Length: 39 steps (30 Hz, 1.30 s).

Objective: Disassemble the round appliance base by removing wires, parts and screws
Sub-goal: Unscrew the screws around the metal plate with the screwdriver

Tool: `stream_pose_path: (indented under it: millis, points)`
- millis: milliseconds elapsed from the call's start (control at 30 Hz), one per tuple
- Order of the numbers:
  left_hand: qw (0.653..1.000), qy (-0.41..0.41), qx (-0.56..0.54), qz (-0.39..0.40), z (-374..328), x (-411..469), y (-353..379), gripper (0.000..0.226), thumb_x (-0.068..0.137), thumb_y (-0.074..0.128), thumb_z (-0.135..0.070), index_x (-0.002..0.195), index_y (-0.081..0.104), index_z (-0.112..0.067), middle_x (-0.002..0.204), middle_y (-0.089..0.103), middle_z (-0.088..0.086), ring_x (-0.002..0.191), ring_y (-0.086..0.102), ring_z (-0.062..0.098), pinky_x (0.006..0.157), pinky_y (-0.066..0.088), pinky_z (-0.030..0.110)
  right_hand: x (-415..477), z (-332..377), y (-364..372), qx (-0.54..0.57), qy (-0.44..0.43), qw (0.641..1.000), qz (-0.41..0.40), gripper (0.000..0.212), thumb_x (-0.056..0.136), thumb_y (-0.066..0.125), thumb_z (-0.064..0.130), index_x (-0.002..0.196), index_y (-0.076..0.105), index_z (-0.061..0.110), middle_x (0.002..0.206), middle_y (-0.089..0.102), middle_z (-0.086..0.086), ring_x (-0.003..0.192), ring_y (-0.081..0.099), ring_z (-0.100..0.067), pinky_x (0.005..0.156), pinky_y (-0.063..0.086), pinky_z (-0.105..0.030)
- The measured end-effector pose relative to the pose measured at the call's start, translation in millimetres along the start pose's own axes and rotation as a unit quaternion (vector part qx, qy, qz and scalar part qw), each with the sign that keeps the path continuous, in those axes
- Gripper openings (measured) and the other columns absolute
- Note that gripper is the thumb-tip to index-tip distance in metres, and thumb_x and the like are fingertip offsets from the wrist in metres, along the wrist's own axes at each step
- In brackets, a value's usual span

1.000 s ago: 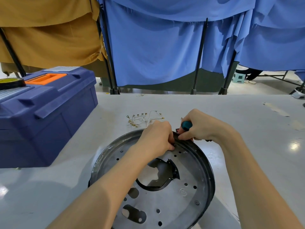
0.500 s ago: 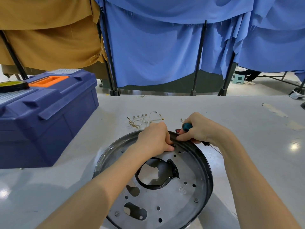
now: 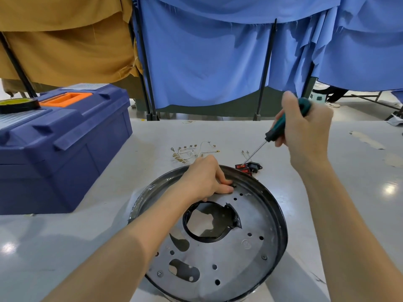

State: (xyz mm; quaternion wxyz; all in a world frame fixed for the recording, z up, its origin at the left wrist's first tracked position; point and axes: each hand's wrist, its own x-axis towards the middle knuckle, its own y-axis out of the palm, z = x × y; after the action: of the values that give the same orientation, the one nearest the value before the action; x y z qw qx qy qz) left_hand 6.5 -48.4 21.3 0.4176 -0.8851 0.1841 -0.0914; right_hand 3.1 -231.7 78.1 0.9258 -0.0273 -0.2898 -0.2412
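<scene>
The round appliance base (image 3: 250, 253), a grey metal disc with a black rim, a large central hole and several small holes, lies on the table in front of me. My left hand (image 3: 205, 178) rests on its far edge, fingertips pinching a small screw there. My right hand (image 3: 305, 127) is raised above the table to the right, gripping a green-and-black screwdriver (image 3: 281, 127) whose shaft slants down toward the removed red switches and black socket (image 3: 248, 167). Two screws (image 3: 264, 257) remain in the plate near me.
Removed white wires with brass terminals (image 3: 194, 150) lie beyond the base. A blue toolbox (image 3: 65, 138) with an orange handle stands at left, a tape roll (image 3: 18, 104) on its lid. Blue and tan curtains hang behind the table's far edge.
My right hand has lifted the screwdriver up and to the right, away from the base's far rim. My left hand stayed at the rim, fingers now on the small screw.
</scene>
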Motion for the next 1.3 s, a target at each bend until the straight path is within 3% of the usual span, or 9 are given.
stream_pose_path:
  millis: [133,267,433,633,733,900,1033,1200,1300]
  points:
    - [1.0,0.003,-0.009,0.001,-0.1,-1.1,0.7,0.018,0.082,0.076,-0.025,0.092,0.077,-0.01,0.065,0.066,-0.003,0.029,0.046,-0.001,0.04,0.04,0.015,-6.5,-12.0,12.4,-0.048,-0.012,0.999,0.015,0.042,0.091,0.057,0.024,0.069,0.049,-0.01,0.066,0.048,-0.035,0.043,0.047,-0.033,0.034,0.036,-0.022]
    - [1.0,0.002,-0.009,0.0,0.2,-2.0,1.0,0.019,0.082,0.076,-0.025,0.091,0.077,-0.009,0.068,0.067,-0.005,0.03,0.047,-0.002,0.04,0.041,0.016,-12.6,-13.5,19.1,-0.082,-0.013,0.996,0.025,0.044,0.09,0.056,0.027,0.066,0.046,-0.009,0.066,0.05,-0.032,0.051,0.048,-0.043,0.044,0.041,-0.038]
    - [1.0,-0.002,-0.01,-0.004,0.3,-1.5,0.9,0.018,0.082,0.076,-0.026,0.091,0.077,-0.01,0.065,0.066,-0.002,0.028,0.046,0.0,0.042,0.042,0.018,-17.9,-16.6,22.8,-0.101,-0.029,0.993,0.045,0.044,0.094,0.056,0.024,0.069,0.048,-0.012,0.062,0.053,-0.031,0.032,0.049,-0.011,0.035,0.039,-0.02]
    - [1.0,-0.011,-0.005,-0.003,2.2,2.3,1.8,0.014,0.081,0.077,-0.028,0.083,0.076,-0.014,0.072,0.072,0.016,0.026,0.039,0.004,0.039,0.041,0.018,-17.6,-20.6,24.4,-0.105,-0.025,0.993,0.042,0.042,0.094,0.057,0.024,0.071,0.05,-0.01,0.061,0.052,-0.024,0.034,0.053,-0.011,0.033,0.038,-0.017]
    - [1.0,-0.012,-0.003,-0.001,1.7,2.4,2.0,0.012,0.081,0.077,-0.028,0.083,0.075,-0.016,0.071,0.071,0.013,0.025,0.041,0.004,0.038,0.039,0.016,-17.4,-21.5,23.9,-0.104,-0.022,0.993,0.048,0.041,0.095,0.056,0.024,0.072,0.051,-0.009,0.055,0.05,-0.01,0.034,0.054,-0.009,0.033,0.038,-0.016]
    - [1.0,-0.011,0.002,-0.004,-0.5,1.4,1.6,0.015,0.082,0.076,-0.027,0.089,0.076,-0.013,0.06,0.061,0.0,0.025,0.043,0.002,0.04,0.04,0.016,-18.0,-23.0,24.4,-0.122,-0.022,0.99,0.062,0.041,0.095,0.056,0.027,0.072,0.052,-0.006,0.059,0.053,-0.014,0.035,0.054,-0.01,0.032,0.04,-0.019]
    - [1.0,-0.01,0.003,-0.005,-0.8,0.5,1.7,0.018,0.082,0.076,-0.027,0.092,0.077,-0.012,0.057,0.058,-0.005,0.027,0.045,-0.001,0.041,0.04,0.015,-15.8,-22.6,23.2,-0.123,-0.013,0.989,0.085,0.04,0.095,0.057,0.031,0.076,0.053,-0.003,0.059,0.053,-0.006,0.04,0.056,-0.01,0.035,0.044,-0.02]
    - [1.0,-0.013,0.001,-0.004,-1.2,1.6,1.6,0.019,0.082,0.076,-0.028,0.093,0.076,-0.013,0.06,0.062,-0.001,0.026,0.044,0.001,0.041,0.041,0.017,-16.3,-18.2,26.0,-0.132,-0.028,0.978,0.157,0.03,0.098,0.05,0.039,0.098,0.034,0.014,0.066,0.047,0.004,0.047,0.053,0.002,0.046,0.045,-0.014]
    - [1.0,-0.02,0.0,-0.003,-0.7,1.2,1.6,0.021,0.081,0.077,-0.029,0.094,0.076,-0.013,0.064,0.064,0.001,0.028,0.042,0.004,0.039,0.04,0.016,-16.7,-13.2,26.5,-0.122,-0.014,0.971,0.204,0.033,0.098,0.049,0.042,0.098,0.028,0.016,0.068,0.047,0.001,0.048,0.053,-0.001,0.051,0.05,-0.022]
